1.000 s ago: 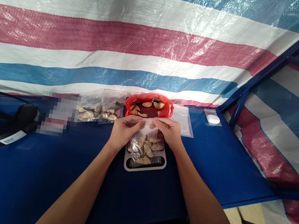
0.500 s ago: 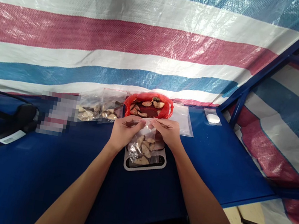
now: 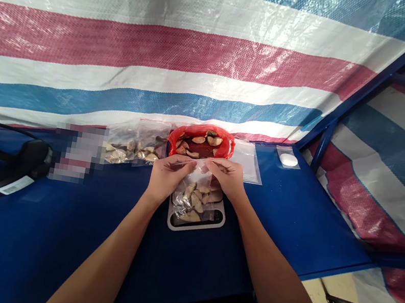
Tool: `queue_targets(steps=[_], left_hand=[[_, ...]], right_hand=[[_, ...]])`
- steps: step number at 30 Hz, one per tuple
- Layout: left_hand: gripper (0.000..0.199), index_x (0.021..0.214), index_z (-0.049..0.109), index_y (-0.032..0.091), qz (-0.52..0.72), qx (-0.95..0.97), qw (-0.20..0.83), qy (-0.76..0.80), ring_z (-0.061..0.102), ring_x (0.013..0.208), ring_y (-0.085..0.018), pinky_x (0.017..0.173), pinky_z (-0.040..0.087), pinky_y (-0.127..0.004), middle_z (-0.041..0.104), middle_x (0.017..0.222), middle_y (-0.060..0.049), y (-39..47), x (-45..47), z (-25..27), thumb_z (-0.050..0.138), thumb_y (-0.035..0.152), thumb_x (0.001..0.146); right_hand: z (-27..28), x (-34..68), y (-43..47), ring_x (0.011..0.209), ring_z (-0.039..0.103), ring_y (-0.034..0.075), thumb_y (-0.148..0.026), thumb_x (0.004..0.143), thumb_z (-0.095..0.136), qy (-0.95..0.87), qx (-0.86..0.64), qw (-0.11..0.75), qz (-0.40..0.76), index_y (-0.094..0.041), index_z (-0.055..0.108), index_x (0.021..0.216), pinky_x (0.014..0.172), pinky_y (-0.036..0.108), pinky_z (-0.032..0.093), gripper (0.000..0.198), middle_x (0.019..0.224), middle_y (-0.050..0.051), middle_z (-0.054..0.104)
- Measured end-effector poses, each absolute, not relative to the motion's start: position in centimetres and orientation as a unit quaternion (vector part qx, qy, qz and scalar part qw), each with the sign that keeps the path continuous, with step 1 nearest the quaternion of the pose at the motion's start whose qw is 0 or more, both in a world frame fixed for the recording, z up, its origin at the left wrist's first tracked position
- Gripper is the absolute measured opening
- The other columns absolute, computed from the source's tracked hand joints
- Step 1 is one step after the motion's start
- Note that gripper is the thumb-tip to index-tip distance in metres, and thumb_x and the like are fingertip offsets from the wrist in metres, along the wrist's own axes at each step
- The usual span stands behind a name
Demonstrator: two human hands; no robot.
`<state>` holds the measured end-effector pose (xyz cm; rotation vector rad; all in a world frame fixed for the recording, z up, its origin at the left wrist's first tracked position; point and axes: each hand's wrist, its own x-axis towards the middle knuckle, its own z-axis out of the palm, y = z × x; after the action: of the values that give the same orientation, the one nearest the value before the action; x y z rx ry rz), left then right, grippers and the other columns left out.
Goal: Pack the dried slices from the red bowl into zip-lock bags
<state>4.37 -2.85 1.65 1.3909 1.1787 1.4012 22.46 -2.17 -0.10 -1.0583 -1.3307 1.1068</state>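
Observation:
Between my hands is a clear zip bag (image 3: 183, 201) with several pale dried slices (image 3: 197, 202) inside. The bag rests on a white kitchen scale (image 3: 195, 228) with a dark panel along its front. My left hand (image 3: 167, 177) pinches the bag's top edge at the left. My right hand (image 3: 227, 177) pinches the same edge toward the right, its fingertips close to the left thumb. Just behind my hands sits an open red plastic bag (image 3: 231, 148) holding more slices.
Two filled clear bags (image 3: 119, 153) lie left of the red bag. Flat empty bags (image 3: 249, 164) lie to its right, and a white rounded object (image 3: 288, 159) on clear plastic is farther right. Black straps (image 3: 26, 158) lie at the left. Striped sheeting (image 3: 164, 52) walls the blue table (image 3: 87, 235).
Both hands keep their pinch on the bag's top edge. My right fingertips have shifted very slightly along it; the bag and the scale stay in place.

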Motion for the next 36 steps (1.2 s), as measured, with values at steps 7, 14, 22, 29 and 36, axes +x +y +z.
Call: queue_targets(steps=[7, 14, 22, 29, 36], left_hand=[[0.03, 0.081, 0.082, 0.016, 0.558, 0.559, 0.404, 0.461, 0.073, 0.074, -0.021, 0.074, 0.059, -0.03, 0.081, 0.083, -0.007, -2.76, 4.37, 1.05, 0.086, 0.044, 0.07], [0.027, 0.081, 0.082, 0.017, 0.559, 0.559, 0.406, 0.459, 0.072, 0.074, -0.021, 0.071, 0.058, -0.029, 0.081, 0.082, -0.006, -2.52, 4.06, 1.25, 0.085, 0.042, 0.071], [0.031, 0.08, 0.082, 0.017, 0.561, 0.569, 0.393, 0.455, 0.07, 0.07, -0.02, 0.07, 0.056, -0.029, 0.079, 0.077, -0.006, -2.76, 4.14, 1.25, 0.085, 0.047, 0.071], [0.034, 0.083, 0.083, 0.016, 0.554, 0.556, 0.413, 0.463, 0.071, 0.074, -0.021, 0.071, 0.058, -0.03, 0.081, 0.083, -0.008, -2.71, 4.27, 1.53, 0.086, 0.047, 0.07], [0.032, 0.08, 0.083, 0.017, 0.562, 0.549, 0.415, 0.458, 0.068, 0.067, -0.017, 0.063, 0.055, -0.026, 0.08, 0.078, -0.006, -2.61, 4.11, 1.04, 0.086, 0.047, 0.07]], right_hand=[[-0.1, 22.24, -2.05, 0.064, 0.07, 0.018, -0.047, 0.076, 0.079, -0.559, -0.432, 0.532, 0.467, -0.02, 0.076, 0.083, 0.05, 0.025, 0.054, 0.029, 0.076, 0.004, 0.078], [-0.28, 22.53, -1.93, 0.05, 0.059, 0.013, -0.049, 0.078, 0.076, -0.551, -0.442, 0.542, 0.456, -0.02, 0.075, 0.083, 0.036, 0.021, 0.043, 0.029, 0.073, 0.003, 0.076], [-0.5, 22.37, -1.93, 0.057, 0.063, 0.014, -0.046, 0.081, 0.076, -0.583, -0.416, 0.537, 0.447, -0.02, 0.076, 0.087, 0.05, 0.025, 0.051, 0.027, 0.075, 0.002, 0.076], [-0.56, 22.54, -1.86, 0.059, 0.063, 0.014, -0.044, 0.083, 0.074, -0.591, -0.415, 0.549, 0.421, -0.021, 0.078, 0.082, 0.053, 0.025, 0.052, 0.023, 0.073, 0.002, 0.076], [-0.4, 22.47, -1.83, 0.061, 0.067, 0.017, -0.046, 0.08, 0.076, -0.576, -0.413, 0.558, 0.431, -0.021, 0.076, 0.083, 0.055, 0.027, 0.055, 0.025, 0.071, 0.002, 0.075]])
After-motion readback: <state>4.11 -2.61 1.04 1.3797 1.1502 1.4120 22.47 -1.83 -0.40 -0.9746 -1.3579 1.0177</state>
